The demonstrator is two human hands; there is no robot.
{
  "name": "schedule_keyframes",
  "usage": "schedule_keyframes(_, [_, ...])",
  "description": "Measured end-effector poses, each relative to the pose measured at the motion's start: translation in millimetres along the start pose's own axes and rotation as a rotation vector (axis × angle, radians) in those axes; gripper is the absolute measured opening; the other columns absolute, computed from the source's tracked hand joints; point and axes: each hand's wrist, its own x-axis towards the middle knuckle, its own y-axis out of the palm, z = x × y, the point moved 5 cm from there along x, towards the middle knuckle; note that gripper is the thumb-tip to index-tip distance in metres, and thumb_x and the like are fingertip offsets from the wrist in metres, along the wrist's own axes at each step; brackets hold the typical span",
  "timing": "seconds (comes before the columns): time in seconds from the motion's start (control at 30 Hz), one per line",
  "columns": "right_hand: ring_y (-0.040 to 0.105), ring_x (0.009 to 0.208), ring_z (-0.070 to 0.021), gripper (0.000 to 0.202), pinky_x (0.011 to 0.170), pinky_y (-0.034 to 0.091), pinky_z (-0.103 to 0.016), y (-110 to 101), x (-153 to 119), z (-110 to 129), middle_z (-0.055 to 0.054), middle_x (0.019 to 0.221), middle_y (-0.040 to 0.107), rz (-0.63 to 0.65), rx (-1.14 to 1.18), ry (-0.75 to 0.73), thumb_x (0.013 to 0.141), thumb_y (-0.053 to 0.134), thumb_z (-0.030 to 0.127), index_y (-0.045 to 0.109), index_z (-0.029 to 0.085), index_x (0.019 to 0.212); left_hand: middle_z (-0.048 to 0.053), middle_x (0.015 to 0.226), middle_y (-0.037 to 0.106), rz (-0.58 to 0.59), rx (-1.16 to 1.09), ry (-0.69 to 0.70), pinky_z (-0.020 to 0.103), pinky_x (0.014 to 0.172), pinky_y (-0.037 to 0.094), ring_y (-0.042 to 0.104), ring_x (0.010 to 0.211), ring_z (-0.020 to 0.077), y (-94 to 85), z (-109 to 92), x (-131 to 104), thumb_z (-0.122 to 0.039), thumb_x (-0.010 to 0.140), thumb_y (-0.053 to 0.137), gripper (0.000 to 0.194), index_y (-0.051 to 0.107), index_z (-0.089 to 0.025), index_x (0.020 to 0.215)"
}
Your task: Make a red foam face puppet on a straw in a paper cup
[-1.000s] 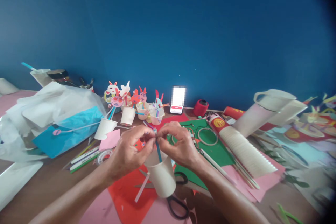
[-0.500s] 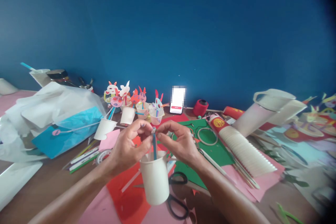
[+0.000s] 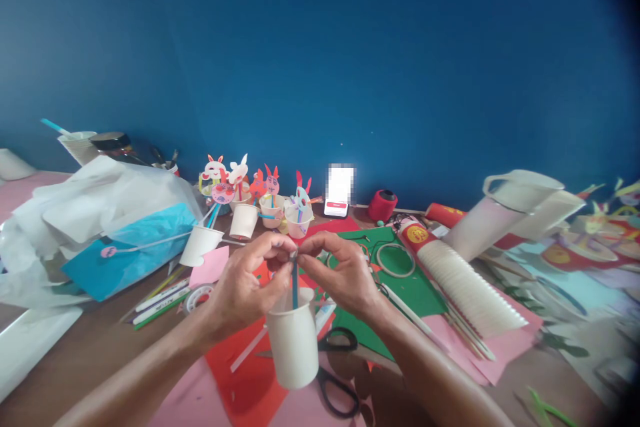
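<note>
Both hands meet above a white paper cup (image 3: 294, 350), pinching the top of a blue straw (image 3: 295, 288) that rises out of it. My left hand (image 3: 253, 277) closes thumb and fingers on the straw's upper end from one side. From the other side, my right hand (image 3: 340, 270) pinches the same end. A small pale bit shows between the fingertips, too small to name. The cup hangs nearly upright over red paper (image 3: 245, 373). Black-handled scissors (image 3: 340, 393) lie partly behind the cup.
Several cups with paper animal faces on straws (image 3: 300, 203) stand along the wall. A lit phone (image 3: 336, 195) leans there. Pens (image 3: 160, 303) and a tape roll (image 3: 197, 298) lie left. Green paper (image 3: 365, 320), stacked paper cups (image 3: 465, 283) and a pitcher (image 3: 490, 213) are right.
The hands have shifted very slightly downward with their pinch kept. The cup's lower end has swung a little to the left.
</note>
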Motion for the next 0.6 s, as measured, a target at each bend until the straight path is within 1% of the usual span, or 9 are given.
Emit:
schedule_keyframes(0.23, [0.059, 0.064, -0.0126, 0.008, 0.065, 0.045, -0.025, -0.1, 0.6, -0.1, 0.0, 0.069, 0.066, 0.004, 0.005, 0.003, 0.073, 0.06, 0.02, 0.066, 0.019, 0.077, 0.0, 0.08, 0.064, -0.006, 0.015, 0.013, 0.019, 0.063, 0.047, 0.062, 0.071, 0.0116, 0.2, 0.0, -1.0, -0.014, 0.076, 0.052, 0.014, 0.052, -0.019, 0.089])
schedule_keyframes(0.5, [0.059, 0.063, -0.0118, 0.008, 0.063, 0.045, -0.023, 0.3, 0.7, 2.4, 0.0, 0.068, 0.065, 0.014, -0.015, -0.018, 0.072, 0.056, 0.016, 0.064, 0.018, 0.074, 0.0, 0.08, 0.064, -0.002, 0.044, 0.018, 0.019, 0.064, 0.047, 0.062, 0.072, 0.0123, 2.0, 1.6, -0.5, -0.014, 0.076, 0.052, 0.015, 0.053, -0.019, 0.089])
schedule_keyframes(0.6, [0.058, 0.062, -0.0116, 0.009, 0.062, 0.044, -0.022, 0.6, 0.6, 2.2, 0.001, 0.066, 0.064, 0.009, -0.021, -0.02, 0.071, 0.056, 0.014, 0.063, 0.018, 0.072, -0.001, 0.077, 0.064, -0.002, 0.043, 0.033, 0.018, 0.062, 0.046, 0.062, 0.067, 0.0108, 3.0, 0.5, 0.2, -0.013, 0.075, 0.052, 0.014, 0.053, -0.019, 0.088])
